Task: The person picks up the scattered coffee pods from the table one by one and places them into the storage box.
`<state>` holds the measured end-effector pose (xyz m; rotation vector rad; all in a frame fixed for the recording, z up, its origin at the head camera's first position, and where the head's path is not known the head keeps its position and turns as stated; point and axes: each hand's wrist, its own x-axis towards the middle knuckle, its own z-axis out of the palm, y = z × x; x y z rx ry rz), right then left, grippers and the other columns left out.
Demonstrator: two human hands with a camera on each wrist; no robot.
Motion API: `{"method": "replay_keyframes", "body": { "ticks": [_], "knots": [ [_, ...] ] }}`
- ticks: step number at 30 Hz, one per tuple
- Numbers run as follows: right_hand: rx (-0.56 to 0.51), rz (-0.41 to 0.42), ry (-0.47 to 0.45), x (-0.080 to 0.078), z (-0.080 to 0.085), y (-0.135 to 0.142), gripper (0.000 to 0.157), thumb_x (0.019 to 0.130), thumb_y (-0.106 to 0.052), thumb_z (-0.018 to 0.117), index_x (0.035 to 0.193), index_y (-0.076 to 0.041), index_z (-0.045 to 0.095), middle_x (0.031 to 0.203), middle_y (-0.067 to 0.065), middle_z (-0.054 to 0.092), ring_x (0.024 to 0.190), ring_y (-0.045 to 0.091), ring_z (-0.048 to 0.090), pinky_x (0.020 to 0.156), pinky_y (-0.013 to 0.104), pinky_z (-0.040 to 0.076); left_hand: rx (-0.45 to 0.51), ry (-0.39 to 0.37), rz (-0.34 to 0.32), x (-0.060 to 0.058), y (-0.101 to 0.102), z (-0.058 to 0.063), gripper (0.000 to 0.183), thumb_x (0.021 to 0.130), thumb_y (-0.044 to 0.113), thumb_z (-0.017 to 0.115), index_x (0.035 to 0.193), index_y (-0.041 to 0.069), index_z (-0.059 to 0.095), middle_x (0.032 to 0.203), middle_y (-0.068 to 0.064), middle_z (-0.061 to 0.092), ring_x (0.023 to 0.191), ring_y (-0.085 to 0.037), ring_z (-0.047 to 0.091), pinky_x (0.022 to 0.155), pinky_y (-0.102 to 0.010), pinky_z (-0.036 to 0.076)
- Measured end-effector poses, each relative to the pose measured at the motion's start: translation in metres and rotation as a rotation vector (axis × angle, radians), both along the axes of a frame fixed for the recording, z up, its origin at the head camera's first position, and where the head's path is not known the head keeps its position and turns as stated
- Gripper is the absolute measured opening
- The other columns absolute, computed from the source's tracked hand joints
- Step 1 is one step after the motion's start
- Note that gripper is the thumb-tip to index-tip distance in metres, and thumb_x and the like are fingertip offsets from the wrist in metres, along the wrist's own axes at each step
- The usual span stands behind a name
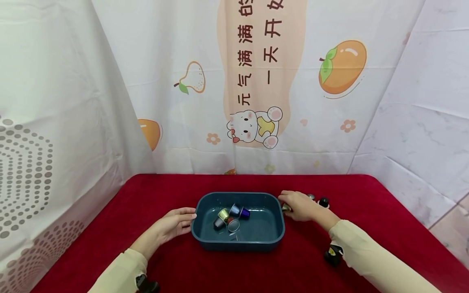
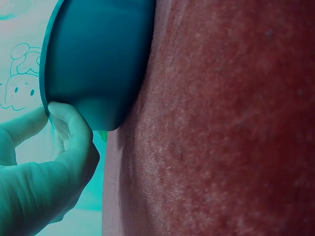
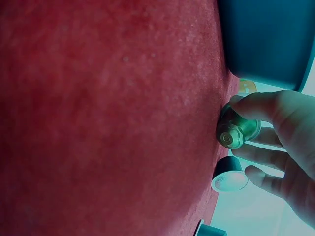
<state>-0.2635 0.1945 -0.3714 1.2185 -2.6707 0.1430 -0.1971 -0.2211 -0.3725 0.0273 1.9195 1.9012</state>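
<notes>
A dark blue rectangular tub (image 1: 238, 245) stands on the red cloth between my two hands. Several coffee capsules lie inside it, among them a gold one (image 1: 223, 214), a purple-blue one (image 1: 245, 213) and a red one with its silver lid (image 1: 233, 225) facing up. My left hand (image 1: 175, 224) pinches the tub's left rim between thumb and fingertips. Just outside the right wall, my right hand (image 1: 300, 205) holds a greenish-gold coffee capsule (image 3: 236, 129) by thumb and fingers, low over the cloth.
More capsules are on the cloth beside my right hand, including a black one (image 1: 324, 202) and a silver one (image 1: 311, 197), partly behind the hand. Red cloth (image 1: 165, 264) covers the table. A printed curtain (image 1: 190, 122) hangs along the back edge.
</notes>
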Motion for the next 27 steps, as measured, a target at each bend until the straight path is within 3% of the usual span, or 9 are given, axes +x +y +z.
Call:
{"method": "replay_keyframes", "body": {
  "ticks": [12,27],
  "knots": [
    [-0.047,0.013,-0.002,0.002,-0.001,0.005,0.017,0.077,-0.009,0.074,0.085,-0.016,0.062,0.085,-0.003,0.059,0.077,0.008,0.056,0.070,0.024,0.051,0.014,-0.005,0.006,0.000,0.000,-0.001,0.045,0.096,0.018,0.057,0.133,-0.003,0.041,0.097,0.007,0.062,0.087,-0.004,0.063,0.082,-0.022,0.053],
    [-0.121,0.054,0.051,0.011,-0.001,0.019,0.021,0.075,-0.008,0.077,0.083,-0.016,0.060,0.084,-0.004,0.057,0.075,0.004,0.050,0.068,0.023,0.050,0.008,0.014,-0.004,0.001,-0.001,-0.004,0.048,0.097,0.019,0.057,0.134,-0.005,0.039,0.096,0.006,0.062,0.086,-0.005,0.064,0.082,-0.022,0.054]
  ]
}}
